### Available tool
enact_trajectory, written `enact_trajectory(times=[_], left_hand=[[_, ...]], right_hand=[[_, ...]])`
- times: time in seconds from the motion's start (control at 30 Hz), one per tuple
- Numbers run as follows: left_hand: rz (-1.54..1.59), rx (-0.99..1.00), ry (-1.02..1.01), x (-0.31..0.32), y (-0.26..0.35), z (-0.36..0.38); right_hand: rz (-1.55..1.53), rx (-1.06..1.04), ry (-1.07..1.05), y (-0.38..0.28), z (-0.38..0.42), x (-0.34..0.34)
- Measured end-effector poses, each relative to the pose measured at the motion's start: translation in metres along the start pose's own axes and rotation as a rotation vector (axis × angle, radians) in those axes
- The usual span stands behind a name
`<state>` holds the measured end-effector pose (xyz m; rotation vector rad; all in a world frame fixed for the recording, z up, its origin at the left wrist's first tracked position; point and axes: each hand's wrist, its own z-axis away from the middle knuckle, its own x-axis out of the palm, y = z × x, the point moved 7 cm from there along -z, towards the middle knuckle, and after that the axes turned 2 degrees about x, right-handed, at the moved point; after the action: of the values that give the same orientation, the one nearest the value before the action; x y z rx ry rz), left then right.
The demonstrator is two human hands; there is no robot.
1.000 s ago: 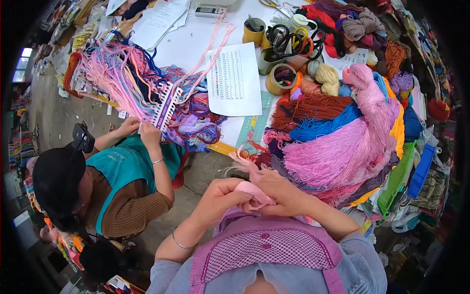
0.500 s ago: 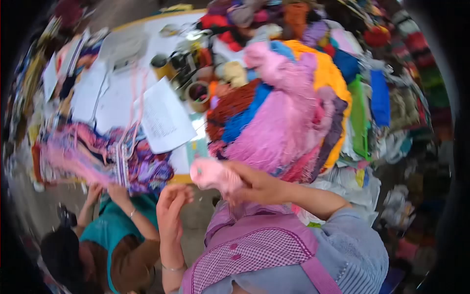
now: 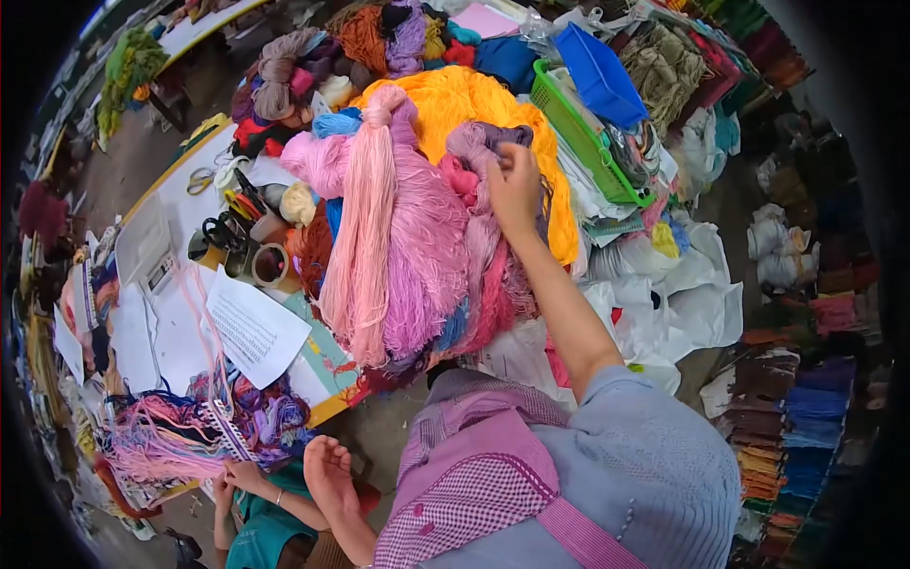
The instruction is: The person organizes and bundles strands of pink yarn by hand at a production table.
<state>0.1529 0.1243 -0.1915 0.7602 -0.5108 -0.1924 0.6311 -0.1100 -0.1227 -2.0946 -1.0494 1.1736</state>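
Observation:
My right hand point(image 3: 513, 188) reaches out onto a big heap of yarn skeins on the table. Its fingers curl into a mauve skein point(image 3: 477, 144) at the top of the heap, beside orange-yellow yarn point(image 3: 455, 100). A long salmon-pink skein point(image 3: 365, 218) and lilac-pink yarn point(image 3: 422, 247) hang down the heap to the left of it. My left hand point(image 3: 330, 471) hangs low by my side, palm showing, fingers apart, holding nothing. It is close to a co-worker's hands point(image 3: 232, 477).
The co-worker at lower left works on a card of coloured threads point(image 3: 204, 436). A printed sheet point(image 3: 254, 329), cups with scissors point(image 3: 232, 228) and a tape roll point(image 3: 270, 266) lie on the white table. A green basket point(image 3: 576, 123), a blue bin point(image 3: 597, 71) and white bags point(image 3: 682, 313) sit right.
My view has swung right. My right hand has stretched from in front of my chest out to the top of the heap, the pink bundle is gone from it, and my left hand has dropped.

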Motion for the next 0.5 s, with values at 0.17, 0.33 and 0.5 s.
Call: enact_trajectory(times=[0.17,0.33,0.5], left_hand=[[0.097,-0.056,0.067,-0.009,-0.015,0.0],[0.085,0.009,-0.075,0.024,-0.002,0.02],[-0.28,0.33,-0.169,0.061,0.03,0.045]], right_hand=[[0.179,0.136,-0.383,0.053,0.001,0.02],[-0.591,0.294,-0.12,0.056,-0.005,-0.019],[-1.596,0.941,-0.655,-0.07,0.076,-0.042]])
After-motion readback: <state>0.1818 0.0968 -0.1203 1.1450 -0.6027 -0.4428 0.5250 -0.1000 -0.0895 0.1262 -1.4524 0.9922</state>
